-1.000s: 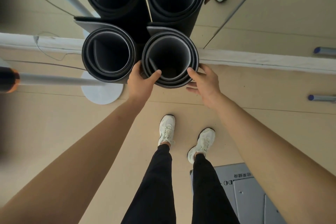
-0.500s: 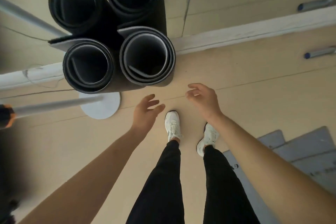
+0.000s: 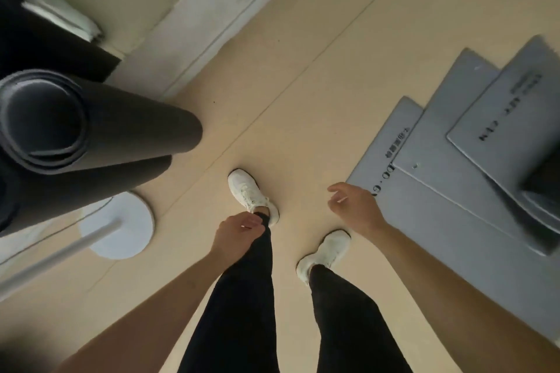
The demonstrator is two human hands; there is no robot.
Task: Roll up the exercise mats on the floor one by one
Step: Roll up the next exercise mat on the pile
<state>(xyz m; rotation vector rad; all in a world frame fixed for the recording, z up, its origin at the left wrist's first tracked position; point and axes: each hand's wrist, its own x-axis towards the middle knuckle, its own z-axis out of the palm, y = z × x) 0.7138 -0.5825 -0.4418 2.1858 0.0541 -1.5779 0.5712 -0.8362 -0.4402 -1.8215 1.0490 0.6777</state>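
Bare beige floor (image 3: pixel 303 85) ran as an open strip up the middle, from the person's white shoes (image 3: pixel 248 191) to the pale skirting board (image 3: pixel 230 9). On the left, dark rolled mats (image 3: pixel 121 130) stood on end and closed off that side, a white round stand base (image 3: pixel 127 230) and its slanted pole (image 3: pixel 54 262) just beside them. On the right, overlapping flat grey mats (image 3: pixel 439 206) covered the floor. The left hand (image 3: pixel 239 233) and right hand (image 3: pixel 354 209) hung empty above the open strip.

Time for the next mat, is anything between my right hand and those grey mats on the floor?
Nothing visible does. The right hand hangs empty over the corner of the nearest grey mat.
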